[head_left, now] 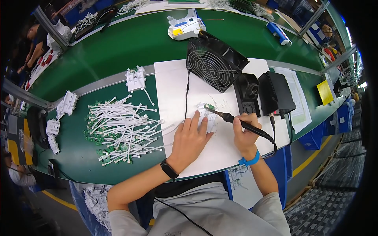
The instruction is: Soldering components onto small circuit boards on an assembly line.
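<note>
Soldering iron (227,117), in the head view, is pinched in the fingers of the right hand (247,135). Its tip is at a small green circuit board (210,106) by a white plastic part (211,120), on a white sheet (171,86) laid over the green worktop (75,157). The left hand (188,139) rests beside the part, fingers spread. White cables (122,126) lie to the left; a black fan (214,63) stands beyond.
</note>
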`<state>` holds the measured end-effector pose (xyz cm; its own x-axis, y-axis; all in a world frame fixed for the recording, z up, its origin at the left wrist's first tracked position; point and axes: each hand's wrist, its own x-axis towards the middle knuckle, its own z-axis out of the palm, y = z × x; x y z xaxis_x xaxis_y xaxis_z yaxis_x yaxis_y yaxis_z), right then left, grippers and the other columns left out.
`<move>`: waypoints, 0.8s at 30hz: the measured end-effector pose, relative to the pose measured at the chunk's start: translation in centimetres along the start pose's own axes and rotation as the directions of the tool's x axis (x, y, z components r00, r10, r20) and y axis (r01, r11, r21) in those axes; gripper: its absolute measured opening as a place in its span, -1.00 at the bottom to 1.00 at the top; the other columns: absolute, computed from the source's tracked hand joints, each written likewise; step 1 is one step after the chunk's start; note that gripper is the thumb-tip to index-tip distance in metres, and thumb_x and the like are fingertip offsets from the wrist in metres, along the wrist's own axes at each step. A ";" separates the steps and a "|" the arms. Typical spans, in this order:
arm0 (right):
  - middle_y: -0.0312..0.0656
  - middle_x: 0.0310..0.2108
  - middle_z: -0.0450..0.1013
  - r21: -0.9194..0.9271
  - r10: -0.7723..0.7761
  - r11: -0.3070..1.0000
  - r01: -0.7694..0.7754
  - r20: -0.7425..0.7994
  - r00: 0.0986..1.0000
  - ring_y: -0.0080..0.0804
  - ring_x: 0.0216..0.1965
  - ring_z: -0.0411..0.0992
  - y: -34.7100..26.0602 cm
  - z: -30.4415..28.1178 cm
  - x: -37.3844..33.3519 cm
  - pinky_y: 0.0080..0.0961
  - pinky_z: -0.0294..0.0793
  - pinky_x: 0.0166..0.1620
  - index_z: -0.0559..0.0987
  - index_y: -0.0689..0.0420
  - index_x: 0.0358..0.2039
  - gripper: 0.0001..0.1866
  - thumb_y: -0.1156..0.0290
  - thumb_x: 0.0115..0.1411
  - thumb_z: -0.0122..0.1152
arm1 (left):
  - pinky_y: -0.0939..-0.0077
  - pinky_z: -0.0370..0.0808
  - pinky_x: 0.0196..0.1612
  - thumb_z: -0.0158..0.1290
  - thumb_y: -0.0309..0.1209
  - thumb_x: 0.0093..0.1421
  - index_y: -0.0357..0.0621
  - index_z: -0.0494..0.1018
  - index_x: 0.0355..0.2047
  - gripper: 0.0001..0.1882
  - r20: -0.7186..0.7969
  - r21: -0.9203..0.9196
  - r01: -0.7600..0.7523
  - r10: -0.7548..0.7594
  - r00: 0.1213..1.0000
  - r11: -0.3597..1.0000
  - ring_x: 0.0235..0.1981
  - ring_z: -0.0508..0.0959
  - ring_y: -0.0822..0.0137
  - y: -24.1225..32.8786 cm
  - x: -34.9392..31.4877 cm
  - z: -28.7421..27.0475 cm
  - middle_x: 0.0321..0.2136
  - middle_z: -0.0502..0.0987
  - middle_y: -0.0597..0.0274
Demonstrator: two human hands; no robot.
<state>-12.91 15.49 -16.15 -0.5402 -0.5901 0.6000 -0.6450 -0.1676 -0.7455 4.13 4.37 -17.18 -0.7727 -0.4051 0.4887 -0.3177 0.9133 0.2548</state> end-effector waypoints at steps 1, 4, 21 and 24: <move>-0.23 -0.62 0.46 -0.013 -0.003 1.000 0.003 0.000 1.000 -0.67 -0.63 0.32 0.0 -0.1 0.0 -0.69 0.24 -0.54 0.46 0.23 -0.38 -0.82 0.57 0.21 0.34 | 0.34 0.53 -0.19 0.34 -0.19 0.08 -0.22 0.57 -0.01 -0.48 0.001 -0.001 0.001 -0.001 1.000 1.000 -0.20 0.51 0.17 0.0 0.0 0.0 0.06 0.50 -0.05; -0.24 -0.62 0.45 0.001 0.010 1.000 -0.010 0.004 1.000 -0.67 -0.63 0.30 -0.2 -0.1 0.0 -0.68 0.22 -0.54 0.45 0.22 -0.38 -0.82 0.56 0.22 0.33 | 0.34 0.53 -0.19 0.34 -0.18 0.08 -0.22 0.57 -0.01 -0.47 -0.009 -0.007 0.002 -0.002 1.000 1.000 -0.20 0.51 0.18 0.1 0.0 -0.1 0.06 0.50 -0.05; -0.32 -0.58 0.28 0.194 -0.001 0.981 0.028 -0.139 0.990 -0.71 -0.57 0.13 0.7 -0.6 -0.2 -0.67 0.07 -0.47 0.34 0.17 -0.36 -0.80 0.45 0.36 0.16 | 0.34 0.52 -0.20 0.35 -0.18 0.08 -0.21 0.59 -0.03 -0.49 -0.003 -0.007 0.009 -0.009 1.000 1.000 -0.21 0.50 0.18 0.1 0.2 -0.1 0.04 0.51 -0.02; -0.32 -0.58 0.27 0.187 0.047 0.982 -0.021 -0.132 0.990 -0.71 -0.57 0.12 0.6 -0.5 -0.1 -0.67 0.05 -0.47 0.34 0.16 -0.37 -0.80 0.46 0.35 0.17 | 0.33 0.51 -0.21 0.35 -0.19 0.08 -0.20 0.59 -0.03 -0.50 -0.004 -0.006 0.008 -0.008 1.000 1.000 -0.21 0.51 0.17 0.0 0.2 -0.2 0.04 0.51 -0.02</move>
<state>-13.51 15.87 -16.50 -0.6363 -0.4878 0.5976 -0.5209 -0.2998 -0.7993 4.07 4.31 -16.86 -0.7680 -0.4122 0.4902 -0.3203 0.9100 0.2633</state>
